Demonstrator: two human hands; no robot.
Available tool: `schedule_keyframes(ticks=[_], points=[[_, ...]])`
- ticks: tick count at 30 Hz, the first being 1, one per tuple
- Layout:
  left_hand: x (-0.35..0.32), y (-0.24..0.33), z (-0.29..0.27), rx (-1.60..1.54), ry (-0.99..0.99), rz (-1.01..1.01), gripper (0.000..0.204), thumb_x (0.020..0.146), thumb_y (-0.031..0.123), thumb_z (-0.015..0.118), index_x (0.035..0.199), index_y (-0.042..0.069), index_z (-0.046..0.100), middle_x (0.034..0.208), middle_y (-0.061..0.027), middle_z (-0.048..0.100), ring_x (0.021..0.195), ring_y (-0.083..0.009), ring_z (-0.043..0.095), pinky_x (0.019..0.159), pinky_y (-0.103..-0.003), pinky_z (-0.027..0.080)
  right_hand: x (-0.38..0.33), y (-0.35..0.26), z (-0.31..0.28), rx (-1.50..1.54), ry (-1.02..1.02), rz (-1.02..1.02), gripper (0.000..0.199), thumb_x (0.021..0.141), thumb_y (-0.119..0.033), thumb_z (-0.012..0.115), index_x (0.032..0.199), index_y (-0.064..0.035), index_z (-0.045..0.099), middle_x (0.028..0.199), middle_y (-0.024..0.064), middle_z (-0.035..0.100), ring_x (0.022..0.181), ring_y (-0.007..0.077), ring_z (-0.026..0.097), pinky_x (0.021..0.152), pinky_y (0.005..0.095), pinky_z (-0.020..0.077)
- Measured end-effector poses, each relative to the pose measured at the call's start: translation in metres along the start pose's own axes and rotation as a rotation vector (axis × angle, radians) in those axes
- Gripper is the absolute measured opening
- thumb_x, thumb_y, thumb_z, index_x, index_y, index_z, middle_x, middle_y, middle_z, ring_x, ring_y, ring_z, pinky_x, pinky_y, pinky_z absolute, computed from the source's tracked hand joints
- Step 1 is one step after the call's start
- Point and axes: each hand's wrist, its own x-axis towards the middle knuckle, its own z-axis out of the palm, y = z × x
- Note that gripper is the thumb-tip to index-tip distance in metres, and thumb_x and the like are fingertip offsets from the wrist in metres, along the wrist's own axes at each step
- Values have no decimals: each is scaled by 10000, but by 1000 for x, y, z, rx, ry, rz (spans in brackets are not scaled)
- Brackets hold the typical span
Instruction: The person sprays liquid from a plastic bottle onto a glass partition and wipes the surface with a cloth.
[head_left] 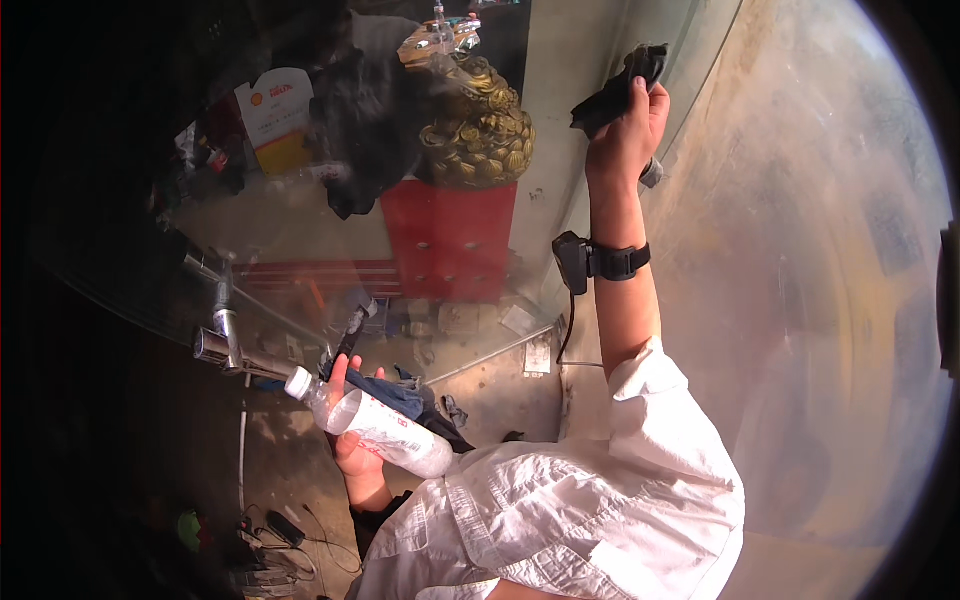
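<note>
A person in a white shirt, seen from above through a curved fisheye view, stands at a glass pane that fills the upper middle of the frame. The right hand, raised to the upper centre-right, is closed tightly around a dark cloth, which is bunched up and pressed against the glass near the pane's right edge. A black band with a small dark device is strapped around the right wrist, below the hand. The left hand, low in the frame at centre-left, is wrapped around a clear plastic bottle with a white cap; the bottle lies tilted, cap pointing to the upper left, and its label is too small to make out. A fold of dark blue cloth sits just beside the bottle, touching the same hand. Behind the glass, in the upper centre, a golden ornamental figure rests on a red cabinet. To its left a white and yellow box shows dimly, with a dark reflection between them. A metal handle stands on the glass at left, just above the bottle. Cables lie on the floor in the lower left.
</note>
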Motion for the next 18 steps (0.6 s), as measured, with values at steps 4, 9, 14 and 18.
schedule_keyframes(ticks=[4,9,14,18], points=[[-1,5,-7,55,22,53,1060,709,392,756,1524,-52,245,1459,-195,399,1361,-281,430,1194,-459,301,11,23,26,-732,12,-842,107,829,-121,752,930,-123,713,1274,113,500,1170,284,440,984,357,348],[2,16,-11,75,99,15,1120,663,415,786,1520,-60,242,1454,-202,369,1374,-268,397,1175,-489,318,6,0,-6,-777,-241,-632,267,876,-89,711,1135,-146,745,1059,85,595,950,212,588,829,318,478],[11,23,-16,110,59,44,1110,690,403,770,1532,-53,208,1454,-194,390,1365,-286,422,1205,-466,280,14,-15,-33,-1032,-599,-917,438,885,-4,634,1296,-153,665,1191,94,609,1003,246,609,775,305,522],[22,26,-10,87,75,58,1136,665,392,814,1512,-91,232,1435,-205,393,1353,-299,418,1162,-491,337,20,-15,-37,-1316,-637,-1032,450,810,-147,722,1253,-223,698,1265,37,609,1145,269,547,981,433,441]])
